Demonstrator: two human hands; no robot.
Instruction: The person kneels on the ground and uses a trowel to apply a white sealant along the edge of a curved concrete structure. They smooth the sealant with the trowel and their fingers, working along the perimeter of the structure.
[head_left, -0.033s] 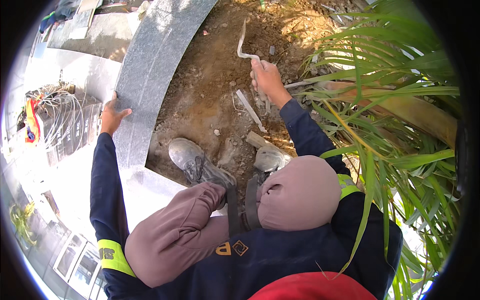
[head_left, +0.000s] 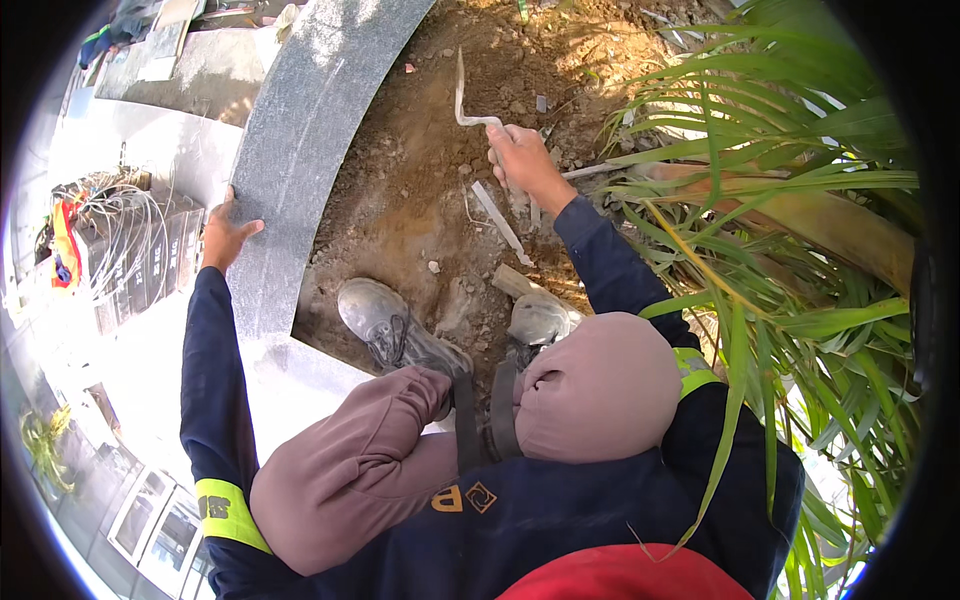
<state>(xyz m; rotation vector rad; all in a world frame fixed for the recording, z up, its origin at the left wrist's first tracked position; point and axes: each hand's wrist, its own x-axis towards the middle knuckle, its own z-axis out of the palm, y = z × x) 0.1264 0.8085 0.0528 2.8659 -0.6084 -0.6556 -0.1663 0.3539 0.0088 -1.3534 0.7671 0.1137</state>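
One hand (head_left: 522, 160) around bent bar (head_left: 462, 100)

I see a bed of bare brown soil (head_left: 420, 190) carrying everything, bordered on its left by a curved grey stone kerb (head_left: 300, 150). On the soil lie small stones, a pale flat strip (head_left: 500, 222), and two grey boots (head_left: 385, 320) standing near the kerb's lower end.

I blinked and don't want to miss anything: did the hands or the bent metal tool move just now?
Nothing visibly changed. The right hand grips the bent metal tool over the soil as before, and the left hand rests on the grey stone curb in the same spot.
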